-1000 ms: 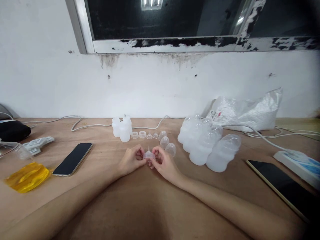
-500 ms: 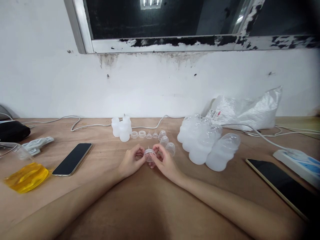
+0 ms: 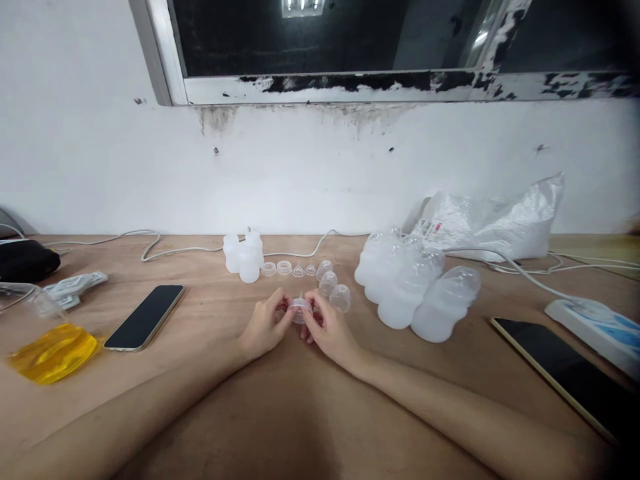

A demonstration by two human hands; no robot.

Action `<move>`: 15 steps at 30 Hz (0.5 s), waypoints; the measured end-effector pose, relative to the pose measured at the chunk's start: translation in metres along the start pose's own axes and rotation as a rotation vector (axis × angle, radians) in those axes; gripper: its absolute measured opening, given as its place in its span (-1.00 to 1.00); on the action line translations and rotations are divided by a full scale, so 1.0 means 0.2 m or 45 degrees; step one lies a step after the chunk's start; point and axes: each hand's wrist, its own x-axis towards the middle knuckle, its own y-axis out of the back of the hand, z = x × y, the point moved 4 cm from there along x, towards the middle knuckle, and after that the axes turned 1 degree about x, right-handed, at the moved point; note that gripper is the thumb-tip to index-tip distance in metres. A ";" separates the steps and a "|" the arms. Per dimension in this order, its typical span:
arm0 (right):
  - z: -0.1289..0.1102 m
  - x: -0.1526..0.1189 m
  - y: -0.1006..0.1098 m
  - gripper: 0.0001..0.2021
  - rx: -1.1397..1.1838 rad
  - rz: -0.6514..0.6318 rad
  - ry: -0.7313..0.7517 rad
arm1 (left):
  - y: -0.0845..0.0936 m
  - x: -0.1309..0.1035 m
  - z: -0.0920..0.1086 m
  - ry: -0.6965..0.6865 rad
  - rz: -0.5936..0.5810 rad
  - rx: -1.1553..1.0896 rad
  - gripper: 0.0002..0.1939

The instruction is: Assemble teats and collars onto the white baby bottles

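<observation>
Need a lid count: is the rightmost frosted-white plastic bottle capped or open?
Capped: a clear, domed plastic cap covers the top of that frosted-white plastic bottle.

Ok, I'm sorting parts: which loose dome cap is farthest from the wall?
The front dome cap, rightmost of the three; the other two sit behind it.

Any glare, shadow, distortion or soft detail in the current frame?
Head view: lamp glare in the dark window; soft shadow on the near table. Head view: the rightmost bottle leans outward, possibly lens stretch. Head view: fine detail on the clear ring between left hand and right hand is unclear.
</observation>
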 end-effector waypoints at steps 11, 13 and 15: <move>0.06 0.05 -0.02 -0.68 0.715 -0.098 -0.238 | 0.04 0.01 -0.03 -0.052 0.184 0.108 -0.94; 0.08 0.05 -0.02 -0.64 0.756 -0.116 -0.315 | 0.05 0.01 -0.01 -0.109 0.157 0.117 -0.92; 0.09 0.05 -0.02 -0.63 0.771 -0.133 -0.342 | 0.06 0.00 0.02 -0.194 0.082 0.128 -0.83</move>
